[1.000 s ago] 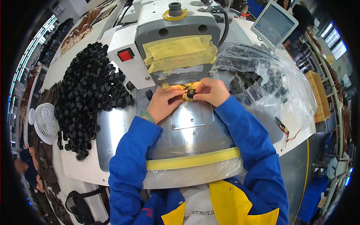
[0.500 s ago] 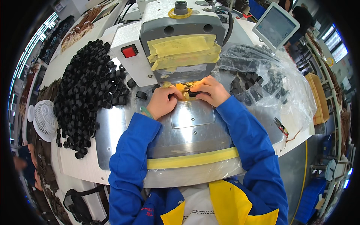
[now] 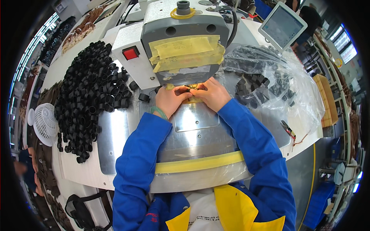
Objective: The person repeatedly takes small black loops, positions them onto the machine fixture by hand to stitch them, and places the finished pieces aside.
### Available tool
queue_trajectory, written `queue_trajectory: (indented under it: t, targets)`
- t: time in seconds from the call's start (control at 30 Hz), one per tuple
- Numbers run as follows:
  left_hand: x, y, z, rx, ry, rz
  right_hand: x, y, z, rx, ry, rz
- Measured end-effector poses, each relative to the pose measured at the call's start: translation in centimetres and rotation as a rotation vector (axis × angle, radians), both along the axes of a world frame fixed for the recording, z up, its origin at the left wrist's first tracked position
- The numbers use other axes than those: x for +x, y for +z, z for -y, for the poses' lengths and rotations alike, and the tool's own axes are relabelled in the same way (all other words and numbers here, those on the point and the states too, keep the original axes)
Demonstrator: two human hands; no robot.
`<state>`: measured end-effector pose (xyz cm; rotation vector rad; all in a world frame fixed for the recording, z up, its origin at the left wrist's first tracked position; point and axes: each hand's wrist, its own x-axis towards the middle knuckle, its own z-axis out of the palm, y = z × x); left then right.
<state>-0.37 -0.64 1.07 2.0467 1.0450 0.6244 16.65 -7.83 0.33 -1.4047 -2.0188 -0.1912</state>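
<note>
My left hand (image 3: 172, 101) and right hand (image 3: 211, 94) pinch a small dark part (image 3: 191, 90) beneath the machine head (image 3: 184, 42); black rings (image 3: 90, 90) piled at nine o'clock.

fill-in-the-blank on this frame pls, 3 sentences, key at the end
1. The heap of black rings lies on the person's ____ side.
2. Both hands, left hand and right hand, meet under the machine head taped with ____ tape.
3. The button on the machine's white side is ____.

Missing words: left; yellow; red

One head view — looking steeply down, close over the machine table (image 3: 115, 134).
</note>
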Motion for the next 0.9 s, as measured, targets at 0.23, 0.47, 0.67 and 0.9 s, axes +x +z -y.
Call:
queue_trajectory:
  t: [0.23,0.47,0.67,0.9]
  targets:
    - [0.7,-1.9,-0.7,0.004,0.106,0.056,0.2,0.7,-0.2,-0.315,-0.098,-0.413]
    - [0.7,-1.8,-0.7,-0.014,0.120,0.050,0.0,0.7,-0.5,-0.374,-0.182,-0.477]
    - [0.8,-1.6,-0.8,-0.065,0.134,0.016,-0.3,0.8,-0.5,-0.344,-0.209,-0.484]
    - [0.6,-1.2,-0.6,-0.002,0.129,0.012,-0.5,1.1,-0.5,-0.366,-0.225,-0.499]
